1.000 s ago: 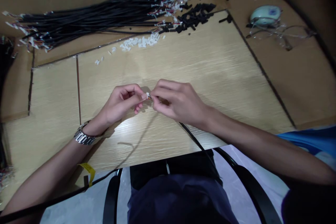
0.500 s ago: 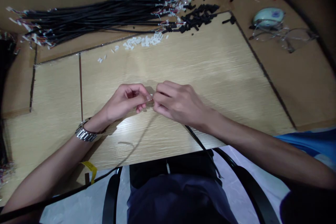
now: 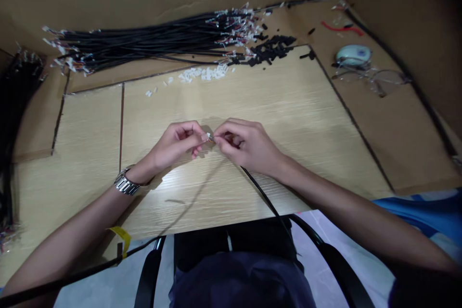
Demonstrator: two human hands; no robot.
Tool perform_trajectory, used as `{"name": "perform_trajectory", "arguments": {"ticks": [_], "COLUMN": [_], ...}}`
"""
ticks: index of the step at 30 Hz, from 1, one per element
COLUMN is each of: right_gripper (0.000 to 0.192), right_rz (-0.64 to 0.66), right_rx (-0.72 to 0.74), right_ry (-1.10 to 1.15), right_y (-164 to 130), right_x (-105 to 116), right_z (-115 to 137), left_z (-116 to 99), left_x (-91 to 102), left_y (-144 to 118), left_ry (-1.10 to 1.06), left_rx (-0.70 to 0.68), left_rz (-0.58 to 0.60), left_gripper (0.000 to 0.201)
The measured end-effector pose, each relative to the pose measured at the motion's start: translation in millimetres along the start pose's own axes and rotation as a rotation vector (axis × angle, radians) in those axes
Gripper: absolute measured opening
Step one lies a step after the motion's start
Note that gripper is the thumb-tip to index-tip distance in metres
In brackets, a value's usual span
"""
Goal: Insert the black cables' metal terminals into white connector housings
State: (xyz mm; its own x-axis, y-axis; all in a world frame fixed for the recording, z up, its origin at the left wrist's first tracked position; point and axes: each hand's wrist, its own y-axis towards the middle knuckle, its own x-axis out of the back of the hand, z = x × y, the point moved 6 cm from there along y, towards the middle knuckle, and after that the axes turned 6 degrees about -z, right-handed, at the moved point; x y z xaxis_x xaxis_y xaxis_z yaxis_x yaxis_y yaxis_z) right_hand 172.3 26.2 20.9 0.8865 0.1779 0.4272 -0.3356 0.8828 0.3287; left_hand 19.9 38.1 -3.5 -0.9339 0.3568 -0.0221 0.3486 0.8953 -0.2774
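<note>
Between thumb and forefinger, my left hand (image 3: 182, 143) pinches a small white connector (image 3: 208, 135) above the middle of the table. Just to its right, my right hand (image 3: 249, 144) is closed on the thin wires (image 3: 211, 139) at the end of a black cable (image 3: 262, 191). The wires run up to the connector; whether they sit inside it is too small to tell. From under my right hand the cable hangs down over the table's front edge. A metal watch (image 3: 126, 182) is on my left wrist.
Behind lie a bundle of black cables (image 3: 144, 43) with wired ends, loose white connectors (image 3: 207, 73) and short black tubes (image 3: 272, 50). At right are a pale mouse (image 3: 353, 54), eyeglasses (image 3: 388, 79) and a red strip (image 3: 342, 28). More cables (image 3: 18, 96) lie at far left.
The camera view has tilted up slightly. My right hand has drawn a little away from the left fingertips and turned, so the white connector and wires now show between the hands.
</note>
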Motion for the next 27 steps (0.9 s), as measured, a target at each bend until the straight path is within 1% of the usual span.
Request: {"name": "perform_trajectory", "arguments": {"ticks": [4, 6, 9, 11, 14, 17, 19, 21, 24, 27], "right_gripper": [0.007, 0.008, 0.014, 0.024, 0.038, 0.042, 0.038, 0.031, 0.019, 0.017], "right_rz": [-0.009, -0.013, -0.033, -0.04, -0.049, -0.05, -0.047, -0.042, -0.018, 0.002], "right_rx": [-0.244, -0.29, -0.304, -0.332, -0.43, -0.557, -0.617, -0.641, -0.618, -0.583], "right_ry": [0.26, 0.338, 0.4, 0.461, 0.585, 0.686, 0.714, 0.706, 0.669, 0.659], "right_y": [-2.1, -3.4, -3.9, -3.6, -2.6, -2.4, -2.9, -3.6, -4.5, -4.7], "right_x": [-4.1, -6.8, -8.7, -9.4, -9.0, -8.2, -8.0, -8.0, -9.3, -11.6], "right_z": [-16.2, -20.4, -21.7, -21.2, -20.2, -19.3, -18.7, -18.5, -17.9, -16.8], "left_z": [-1.7, -1.4, -1.0, 0.0, 3.5, 5.7, 5.8, 5.4, 5.9, 6.7], "left_x": [1.5, 0.4, -1.0, -0.6, 0.4, 1.6, 2.6, 3.1, 3.3, 4.0], "left_y": [-2.0, -4.1, -6.3, -5.7, -2.2, 1.4, 2.8, 3.3, 3.1, 3.2], "left_ry": [0.046, 0.078, 0.108, 0.081, -0.062, -0.197, -0.241, -0.261, -0.262, -0.266], "left_rx": [-0.078, -0.111, -0.143, -0.125, -0.038, 0.028, 0.036, 0.033, 0.046, 0.068], "left_rz": [-0.039, -0.047, -0.049, -0.04, -0.001, 0.019, 0.011, 0.004, 0.0, -0.015], "left_gripper": [0.019, 0.019, 0.019, 0.019, 0.018, 0.016, 0.014, 0.013, 0.012, 0.012]}}
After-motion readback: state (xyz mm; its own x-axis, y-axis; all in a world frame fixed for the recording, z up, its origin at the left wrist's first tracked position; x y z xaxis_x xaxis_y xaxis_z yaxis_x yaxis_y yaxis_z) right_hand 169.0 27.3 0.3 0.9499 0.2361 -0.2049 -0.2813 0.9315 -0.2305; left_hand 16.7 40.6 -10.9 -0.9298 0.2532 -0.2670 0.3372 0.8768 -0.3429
